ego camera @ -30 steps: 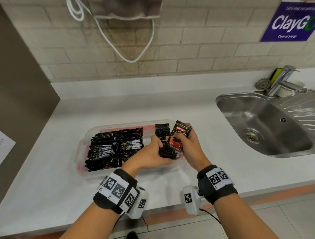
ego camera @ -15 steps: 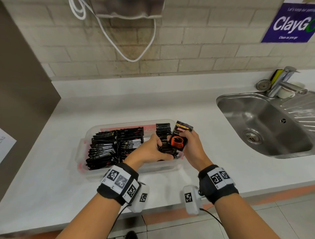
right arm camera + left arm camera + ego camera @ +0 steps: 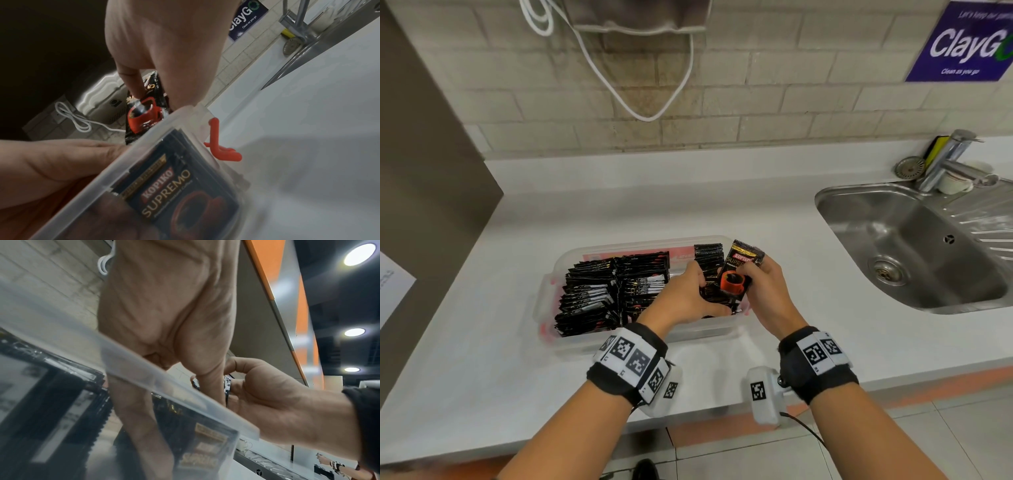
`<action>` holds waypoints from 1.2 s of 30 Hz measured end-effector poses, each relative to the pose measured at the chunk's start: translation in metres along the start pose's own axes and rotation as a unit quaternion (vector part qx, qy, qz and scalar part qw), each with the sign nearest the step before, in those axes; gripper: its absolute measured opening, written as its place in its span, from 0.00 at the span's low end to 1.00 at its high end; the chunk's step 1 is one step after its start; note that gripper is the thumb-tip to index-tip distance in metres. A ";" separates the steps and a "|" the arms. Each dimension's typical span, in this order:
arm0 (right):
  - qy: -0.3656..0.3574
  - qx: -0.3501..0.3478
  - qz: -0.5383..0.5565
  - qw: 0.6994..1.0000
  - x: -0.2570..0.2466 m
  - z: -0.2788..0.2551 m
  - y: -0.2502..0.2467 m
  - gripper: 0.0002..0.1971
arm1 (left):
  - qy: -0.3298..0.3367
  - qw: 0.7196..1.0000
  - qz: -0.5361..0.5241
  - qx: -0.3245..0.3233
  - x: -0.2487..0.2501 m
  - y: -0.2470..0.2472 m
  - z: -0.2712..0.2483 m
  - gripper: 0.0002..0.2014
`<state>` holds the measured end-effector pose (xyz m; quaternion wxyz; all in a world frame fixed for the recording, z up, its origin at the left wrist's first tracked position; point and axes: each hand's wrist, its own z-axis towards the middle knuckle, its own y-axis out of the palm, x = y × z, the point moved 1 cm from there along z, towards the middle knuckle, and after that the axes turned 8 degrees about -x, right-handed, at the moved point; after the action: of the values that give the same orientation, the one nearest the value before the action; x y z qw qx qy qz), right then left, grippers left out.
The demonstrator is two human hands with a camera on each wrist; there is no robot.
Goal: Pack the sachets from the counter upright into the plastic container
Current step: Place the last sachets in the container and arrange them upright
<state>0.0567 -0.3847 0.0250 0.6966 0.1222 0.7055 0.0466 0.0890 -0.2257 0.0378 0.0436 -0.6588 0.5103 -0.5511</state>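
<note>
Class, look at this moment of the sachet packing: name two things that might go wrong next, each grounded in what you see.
1. The right hand pinches one sachet above the container; it may slip or land tilted.
2. The left hand holds the right-end stack upright; letting go may tip it.

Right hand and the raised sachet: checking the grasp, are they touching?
Touching. The head view shows the right hand pinching the raised sachet, thumb on its printed face.
</note>
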 end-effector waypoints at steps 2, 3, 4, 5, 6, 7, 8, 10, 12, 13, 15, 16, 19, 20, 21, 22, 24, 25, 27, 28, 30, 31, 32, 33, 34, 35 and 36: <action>-0.018 -0.004 0.015 1.000 -0.001 0.001 0.000 0.16 | 0.006 1.000 -0.011 0.016 -0.001 0.002 -0.002 0.32; -0.022 -0.006 0.025 0.999 -0.002 0.002 -0.001 0.17 | 0.008 1.000 -0.016 0.019 -0.002 0.003 -0.002 0.32; -0.023 -0.008 0.034 0.999 -0.002 0.003 -0.001 0.17 | 0.007 0.999 -0.025 0.020 -0.003 0.004 -0.003 0.31; -0.023 -0.011 0.040 0.999 -0.002 0.003 -0.002 0.17 | 0.005 0.999 -0.041 0.019 -0.005 0.005 -0.003 0.31; -0.023 -0.014 0.045 0.999 -0.002 0.002 -0.002 0.17 | 0.002 0.998 -0.061 0.017 -0.006 0.005 -0.004 0.31; -0.024 -0.016 0.050 0.998 -0.002 0.002 -0.002 0.17 | -0.001 0.996 -0.083 0.018 -0.007 0.005 -0.003 0.30; -0.023 -0.016 0.056 0.998 -0.002 0.001 -0.002 0.17 | -0.007 0.994 -0.105 0.020 -0.007 0.005 -0.003 0.29; -0.019 -0.015 0.061 0.998 -0.003 0.001 -0.001 0.17 | -0.021 0.988 -0.154 0.021 -0.007 0.004 -0.002 0.27; -0.023 -0.017 0.068 0.997 -0.005 0.000 -0.001 0.18 | -0.024 0.983 -0.182 0.006 -0.007 0.004 -0.003 0.28; -0.022 -0.019 0.068 0.997 -0.006 0.000 0.000 0.18 | -0.021 0.983 -0.183 -0.002 -0.006 0.004 -0.004 0.29; -0.022 -0.022 0.055 0.998 -0.008 -0.001 0.000 0.18 | -0.016 0.984 -0.176 -0.007 -0.007 0.004 -0.005 0.29; -0.025 -0.026 0.043 0.998 -0.008 -0.002 0.000 0.18 | -0.015 0.985 -0.171 -0.001 -0.008 0.005 -0.006 0.28; -0.041 -0.051 -0.009 0.998 -0.012 -0.006 0.002 0.21 | -0.016 0.990 -0.136 0.027 -0.010 0.007 -0.003 0.21; -0.046 -0.064 -0.030 0.996 -0.013 -0.007 0.003 0.22 | -0.018 0.992 -0.123 0.035 -0.010 0.008 -0.002 0.18; -0.050 -0.075 -0.051 0.995 -0.013 -0.009 0.004 0.22 | -0.020 0.992 -0.115 0.041 -0.011 0.008 -0.002 0.17; -0.054 -0.083 -0.073 0.992 -0.013 -0.010 0.004 0.22 | -0.019 0.993 -0.110 0.047 -0.011 0.008 -0.001 0.16; -0.060 -0.088 -0.118 0.987 -0.012 -0.013 0.004 0.21 | -0.015 0.992 -0.107 0.059 -0.011 0.009 -0.001 0.15; -0.063 -0.087 -0.137 0.985 -0.011 -0.013 0.004 0.19 | -0.012 0.992 -0.105 0.065 -0.011 0.010 -0.001 0.14; -0.072 -0.082 -0.173 0.979 -0.009 -0.014 0.002 0.18 | -0.007 0.992 -0.104 0.073 -0.012 0.010 -0.002 0.13; -0.078 -0.079 -0.195 0.974 -0.008 -0.015 0.001 0.17 | -0.006 0.992 -0.104 0.074 -0.012 0.010 -0.002 0.13; -0.097 -0.069 -0.247 0.962 -0.007 -0.016 -0.002 0.15 | -0.005 0.992 -0.108 0.068 -0.012 0.009 -0.004 0.14; -0.105 -0.065 -0.272 0.954 -0.006 -0.016 -0.003 0.14 | -0.004 0.992 -0.112 0.066 -0.013 0.009 -0.004 0.14; -0.111 -0.061 -0.297 0.947 -0.005 -0.017 -0.003 0.13 | -0.001 0.991 -0.118 0.064 -0.013 0.008 -0.005 0.15; -0.117 -0.056 -0.327 0.936 -0.003 -0.017 -0.003 0.13 | 0.002 0.990 -0.126 0.063 -0.013 0.008 -0.005 0.14; -0.125 -0.051 -0.367 0.920 -0.002 -0.017 -0.002 0.12 | 0.006 0.989 -0.134 0.065 -0.013 0.008 -0.005 0.14; -0.133 -0.046 -0.409 0.902 0.000 -0.017 -0.002 0.12 | 0.009 0.988 -0.140 0.068 -0.014 0.008 -0.006 0.14; -0.140 -0.041 -0.442 0.885 0.002 -0.016 -0.001 0.12 | 0.009 0.987 -0.147 0.071 -0.014 0.009 -0.006 0.13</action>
<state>0.0404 -0.3834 0.0231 0.7410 -0.2253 0.5790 -0.2549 0.0809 -0.2168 0.0252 0.0040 -0.7166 0.3680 -0.5925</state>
